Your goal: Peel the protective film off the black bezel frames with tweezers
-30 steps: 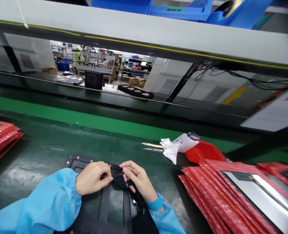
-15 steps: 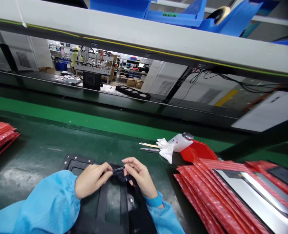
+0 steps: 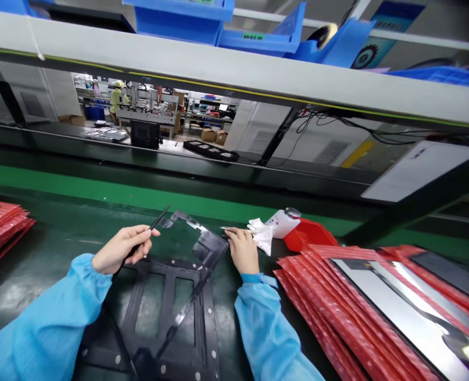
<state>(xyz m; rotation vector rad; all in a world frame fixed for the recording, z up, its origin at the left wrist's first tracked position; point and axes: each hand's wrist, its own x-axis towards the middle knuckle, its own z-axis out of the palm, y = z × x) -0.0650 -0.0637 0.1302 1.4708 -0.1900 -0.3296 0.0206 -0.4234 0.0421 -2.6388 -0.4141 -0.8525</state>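
My left hand (image 3: 128, 247) is closed on a thin black frame (image 3: 214, 246) with shiny silvery patches, holding it tilted. A slim dark strip (image 3: 161, 217) juts up past its fingertips; whether it belongs to the frame I cannot tell. Under the frame lies a flat black fixture (image 3: 133, 312) with rectangular openings and silver round studs. My right hand (image 3: 244, 250), beside the frame's upper right corner, has its fingers closed over tweezers (image 3: 224, 228) on the bench. Most of the tweezers is hidden by that hand.
A crumpled white wipe (image 3: 263, 236), a white bottle (image 3: 284, 224) and a red bin (image 3: 309, 235) stand right of my right hand. Red bubble-wrap sleeves with panels (image 3: 321, 307) are stacked at right, more sleeves (image 3: 4, 233) at left. A shelf (image 3: 218, 66) crosses overhead.
My hands, earlier close together over the fixture, have moved apart. The black frame now stands raised and tilted in my left hand. My right hand has gone right, to the tweezers.
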